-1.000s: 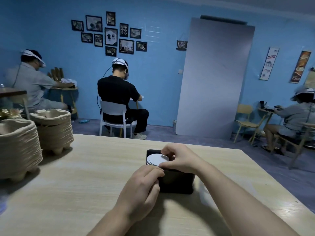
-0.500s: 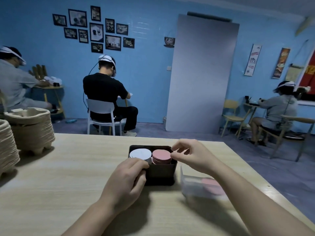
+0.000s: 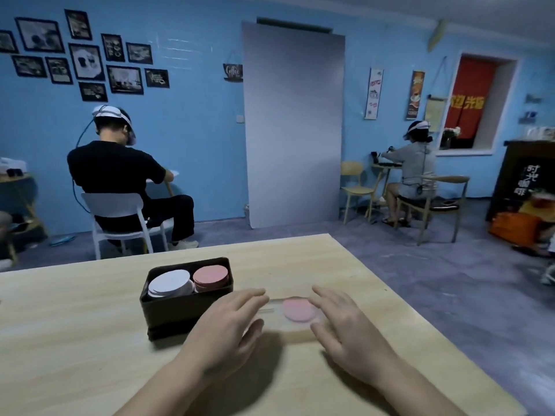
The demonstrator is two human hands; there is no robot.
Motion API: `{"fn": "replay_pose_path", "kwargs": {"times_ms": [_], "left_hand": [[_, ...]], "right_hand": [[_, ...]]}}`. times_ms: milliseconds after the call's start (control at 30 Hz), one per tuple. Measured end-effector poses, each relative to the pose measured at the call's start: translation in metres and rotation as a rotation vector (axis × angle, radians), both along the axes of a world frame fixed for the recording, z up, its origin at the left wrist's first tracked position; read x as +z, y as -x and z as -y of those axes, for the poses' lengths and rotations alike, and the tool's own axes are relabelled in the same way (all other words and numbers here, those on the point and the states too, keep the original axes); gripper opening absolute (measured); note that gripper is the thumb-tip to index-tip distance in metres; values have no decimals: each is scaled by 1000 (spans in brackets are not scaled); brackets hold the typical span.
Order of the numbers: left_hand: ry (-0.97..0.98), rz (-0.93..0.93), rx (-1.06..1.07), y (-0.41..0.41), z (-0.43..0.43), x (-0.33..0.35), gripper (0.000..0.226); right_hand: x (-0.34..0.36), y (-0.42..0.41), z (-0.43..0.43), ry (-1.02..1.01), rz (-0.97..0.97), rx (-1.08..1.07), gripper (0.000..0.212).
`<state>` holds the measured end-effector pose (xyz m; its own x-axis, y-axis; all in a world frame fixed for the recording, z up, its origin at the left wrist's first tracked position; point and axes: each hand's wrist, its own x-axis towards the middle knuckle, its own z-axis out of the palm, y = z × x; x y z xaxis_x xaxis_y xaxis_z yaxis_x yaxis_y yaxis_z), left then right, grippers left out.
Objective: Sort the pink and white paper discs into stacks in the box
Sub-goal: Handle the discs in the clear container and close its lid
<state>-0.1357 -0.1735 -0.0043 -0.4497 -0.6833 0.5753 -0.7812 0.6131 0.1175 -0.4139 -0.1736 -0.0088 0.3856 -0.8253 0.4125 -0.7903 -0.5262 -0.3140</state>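
Pale wood tabletop (image 3: 75, 340) under us, blue walls (image 3: 195, 85) beyond, and we start at the hands: left hand (image 3: 225, 331) and right hand (image 3: 348, 331) both hover low over the table, palms down, fingers straight and fanned, pinching nothing. Between them, at twelve o'clock from the wrists, lies one loose pink disc (image 3: 299, 309). It looks to sit inside a clear tub (image 3: 288, 330) whose walls barely show; whether our fingertips touch that tub we cannot tell. So the step in hand, as we read it, is fetching that disc. Our advice to ourselves: thin paper lying flat will not lift on a straight pinch, so slide it to a wall or curl one edge up with a fingertip, steady the light tub with the other hand, then carry the disc level. It belongs at ten o'clock, in the black box (image 3: 180, 316), just beside the left hand. Two stacks stand in there side by side: the white stack (image 3: 169, 285) on the nine o'clock side, a little fanned and uneven, and the pink stack (image 3: 210, 275) on the three o'clock side, neater. We would set ours square on the pink one and keep clear of those loose white tops. Further out, a seated person in black (image 3: 120, 175) at eleven o'clock, a seated person in grey (image 3: 416, 166) at two, a grey panel (image 3: 292, 124) at twelve.
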Motion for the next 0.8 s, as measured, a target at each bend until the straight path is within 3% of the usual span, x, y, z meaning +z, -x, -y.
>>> {"fn": "replay_pose_path", "kwargs": {"times_ms": [400, 533, 633, 800], "left_hand": [[-14, 55, 58, 16, 7, 21, 21], [-409, -64, 38, 36, 49, 46, 16], [-679, 27, 48, 51, 85, 49, 21], [-776, 205, -13, 65, 104, 42, 36]], "right_hand": [[-13, 14, 2, -36, -21, 58, 66], [-13, 13, 4, -40, 2, 59, 66], [-13, 13, 5, -36, 26, 67, 67], [-16, 11, 8, -36, 62, 74, 67]]}}
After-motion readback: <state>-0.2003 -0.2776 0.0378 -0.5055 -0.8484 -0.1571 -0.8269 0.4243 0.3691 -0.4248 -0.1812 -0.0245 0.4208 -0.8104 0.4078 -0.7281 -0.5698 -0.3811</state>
